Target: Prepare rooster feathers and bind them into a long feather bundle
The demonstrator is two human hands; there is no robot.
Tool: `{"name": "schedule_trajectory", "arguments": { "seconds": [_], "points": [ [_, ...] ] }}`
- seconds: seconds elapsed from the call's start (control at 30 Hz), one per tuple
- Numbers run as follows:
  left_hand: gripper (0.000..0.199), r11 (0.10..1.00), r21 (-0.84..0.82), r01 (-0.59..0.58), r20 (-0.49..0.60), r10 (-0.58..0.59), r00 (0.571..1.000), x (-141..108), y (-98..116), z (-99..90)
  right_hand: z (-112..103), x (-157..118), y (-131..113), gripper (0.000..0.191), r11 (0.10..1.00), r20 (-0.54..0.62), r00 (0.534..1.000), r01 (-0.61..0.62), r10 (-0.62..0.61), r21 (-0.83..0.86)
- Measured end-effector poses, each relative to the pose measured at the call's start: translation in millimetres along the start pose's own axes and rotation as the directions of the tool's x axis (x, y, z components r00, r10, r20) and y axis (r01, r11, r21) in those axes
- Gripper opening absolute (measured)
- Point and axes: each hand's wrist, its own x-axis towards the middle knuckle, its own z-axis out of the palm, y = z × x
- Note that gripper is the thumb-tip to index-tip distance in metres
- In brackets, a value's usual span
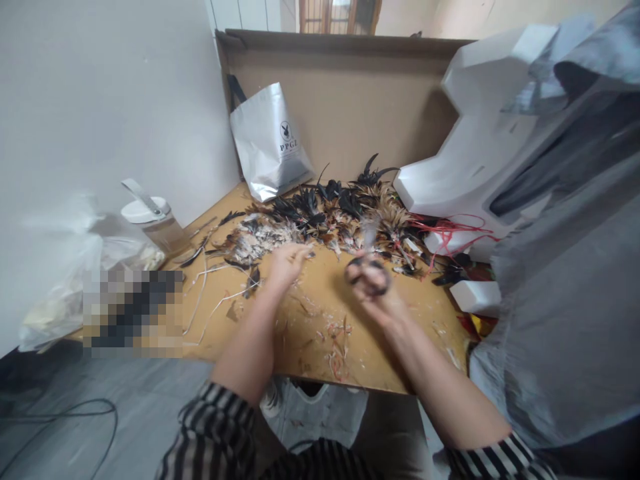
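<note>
My right hand (373, 283) is closed through the dark handles of a pair of scissors (369, 235), whose blades point away from me and are blurred. My left hand (287, 263) is at the near edge of a heap of feathers (345, 207), its fingers drawn together near small feather bits. Whatever those fingers may pinch is too small to make out. Black, brown and pale feathers make up the heap, some in tufts. Pale fluffy pieces (260, 237) lie just beyond my left hand.
A silver bag (273, 143) leans against the cardboard back wall (360, 100). Red string (465, 230) and white foam (445, 173) are at the right, beside grey cloth (565, 300). A lidded cup (155, 217) and plastic bag (60, 300) stand left. Scraps litter the wooden tabletop (310, 333).
</note>
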Motion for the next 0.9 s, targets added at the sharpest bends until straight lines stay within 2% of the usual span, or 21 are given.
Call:
{"name": "schedule_trajectory", "arguments": {
  "seconds": [0.07, 0.1, 0.13, 0.2, 0.27, 0.33, 0.4, 0.5, 0.57, 0.67, 0.77, 0.83, 0.9],
  "points": [
    [0.013, 0.996, -0.023, 0.091, -0.154, -0.093, 0.984, 6, -7, -8.6, -9, 2, -13, 0.032, 0.988, -0.066, 0.987, 0.150, -0.149, 0.017],
    [0.016, 0.988, -0.083, 0.129, -0.208, -0.143, 0.968, 8, -9, -10.0, -13, 4, -16, 0.032, 0.988, -0.087, 0.984, 0.155, -0.155, -0.001],
    [0.019, 0.973, -0.166, 0.158, -0.183, -0.187, 0.965, 9, -10, -9.2, -15, 6, -15, 0.032, 0.993, -0.088, 0.990, 0.111, -0.113, -0.025],
    [0.024, 0.921, -0.332, 0.206, -0.041, -0.232, 0.972, 8, -9, -3.0, -17, 12, -6, 0.038, 0.996, -0.061, 0.998, -0.018, 0.013, -0.083],
    [0.026, 0.868, -0.427, 0.253, 0.049, -0.257, 0.965, 5, -6, 3.2, -15, 15, 5, 0.044, 0.989, -0.058, 0.997, -0.061, 0.054, -0.134],
    [0.026, 0.845, -0.439, 0.305, 0.114, -0.284, 0.952, 1, -1, 4.2, -13, 16, 12, 0.047, 0.985, -0.067, 0.997, -0.049, 0.039, -0.165],
    [0.025, 0.835, -0.445, 0.324, 0.128, -0.298, 0.946, -1, 3, 0.4, -11, 15, 15, 0.046, 0.982, -0.068, 0.997, -0.034, 0.022, -0.183],
    [0.023, 0.821, -0.497, 0.282, 0.093, -0.273, 0.958, -1, 7, -5.4, -10, 13, 16, 0.046, 0.977, -0.050, 0.998, -0.042, 0.033, -0.210],
    [0.022, 0.771, -0.566, 0.293, 0.101, -0.288, 0.952, -1, 9, -5.4, -9, 12, 16, 0.047, 0.967, -0.037, 0.998, -0.057, 0.049, -0.248],
    [0.021, 0.636, -0.691, 0.342, 0.154, -0.333, 0.930, 0, 10, -3.1, -8, 11, 17, 0.048, 0.946, -0.021, 0.997, -0.080, 0.077, -0.313],
    [0.020, 0.531, -0.776, 0.340, 0.179, -0.331, 0.926, 0, 12, -4.3, -6, 10, 21, 0.049, 0.934, -0.008, 0.991, -0.131, 0.136, -0.334],
    [0.019, 0.503, -0.794, 0.340, 0.190, -0.326, 0.926, 1, 13, -6.8, -3, 10, 25, 0.050, 0.925, -0.023, 0.986, -0.165, 0.167, -0.342],
    [0.019, 0.517, -0.782, 0.348, 0.197, -0.324, 0.925, 1, 14, -8.6, 0, 12, 29, 0.050, 0.922, -0.054, 0.986, -0.166, 0.157, -0.350]
  ]
}}
